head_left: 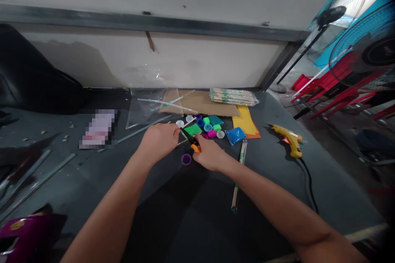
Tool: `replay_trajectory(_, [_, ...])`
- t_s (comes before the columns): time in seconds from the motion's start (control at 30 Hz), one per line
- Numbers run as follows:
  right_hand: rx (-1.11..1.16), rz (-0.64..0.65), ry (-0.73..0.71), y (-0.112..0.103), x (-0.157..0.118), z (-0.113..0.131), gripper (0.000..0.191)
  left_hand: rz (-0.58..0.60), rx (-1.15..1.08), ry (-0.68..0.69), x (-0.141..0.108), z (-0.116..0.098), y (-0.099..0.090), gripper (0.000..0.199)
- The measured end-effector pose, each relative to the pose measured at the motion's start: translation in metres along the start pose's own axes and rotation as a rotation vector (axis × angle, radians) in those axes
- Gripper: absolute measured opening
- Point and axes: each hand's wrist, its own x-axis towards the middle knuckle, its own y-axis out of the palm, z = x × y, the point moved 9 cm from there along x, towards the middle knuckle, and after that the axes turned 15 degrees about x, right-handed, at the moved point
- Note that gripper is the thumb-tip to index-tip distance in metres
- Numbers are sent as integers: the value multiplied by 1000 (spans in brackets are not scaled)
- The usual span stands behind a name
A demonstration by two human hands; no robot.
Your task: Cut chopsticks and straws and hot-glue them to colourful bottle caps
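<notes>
My left hand point(160, 139) is closed, its fingertips pinching a thin pale wooden stick point(189, 123) that pokes out to the right. My right hand point(210, 152) is wrapped round orange-handled pliers point(195, 147). Their black jaws point up and left, close to the left fingertips and the stick; whether they touch it I cannot tell. Just below the hands stands a small purple cup point(186, 159). Behind them lie a green packet point(193, 130), several small coloured tubs and caps, and a blue packet point(235, 135).
A wrapped bundle of chopsticks point(233, 96) lies on brown cardboard point(200, 103) at the back. Yellow sheets point(246, 121) sit to its right. A yellow glue gun point(288, 139) with a black cord lies at right. More wrapped chopsticks point(236, 193) lie under my right forearm. A phone point(98, 129) lies left.
</notes>
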Motion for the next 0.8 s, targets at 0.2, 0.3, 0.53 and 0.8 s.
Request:
replay_trajectory(0.2, [-64, -39, 6, 0, 0, 3, 31, 61, -9, -14, 0, 3, 3, 29])
replay_trajectory(0.3, [61, 7, -11, -4, -1, 8, 21, 32, -169, 13, 2, 4, 7, 25])
replay_trajectory(0.53, [730, 249, 252, 12, -14, -2, 28, -80, -583, 42, 5, 3, 24, 24])
replay_trajectory(0.8, [1064, 326, 411, 25, -21, 3, 33, -120, -657, -12, 1, 3, 31, 28])
